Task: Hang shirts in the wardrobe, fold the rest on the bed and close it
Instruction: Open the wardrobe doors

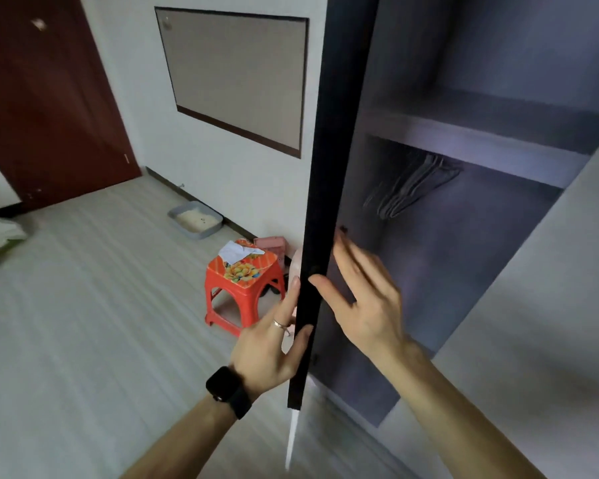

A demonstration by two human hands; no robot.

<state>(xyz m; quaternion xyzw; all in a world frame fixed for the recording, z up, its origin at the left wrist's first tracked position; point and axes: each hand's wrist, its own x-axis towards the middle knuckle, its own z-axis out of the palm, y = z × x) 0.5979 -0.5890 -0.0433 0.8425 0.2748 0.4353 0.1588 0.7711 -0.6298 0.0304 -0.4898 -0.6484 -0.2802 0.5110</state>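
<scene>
The wardrobe (464, 281) stands open. Its dark door (339, 133) is seen edge on, right between the two hands. The left hand (268, 344) lies flat on the outer side of the door, fingers straight, thumb touching the door's edge. It wears a ring and a black watch (227, 390). The right hand (363, 305) is on the inner side of the door, fingers straight and spread, thumb touching the edge too. Neither hand curls round anything. Right of the door, inside, grey hangers (412, 188) hang under a shelf (464, 133). Left of the door, a red stool (242, 274) stands on the floor.
</scene>
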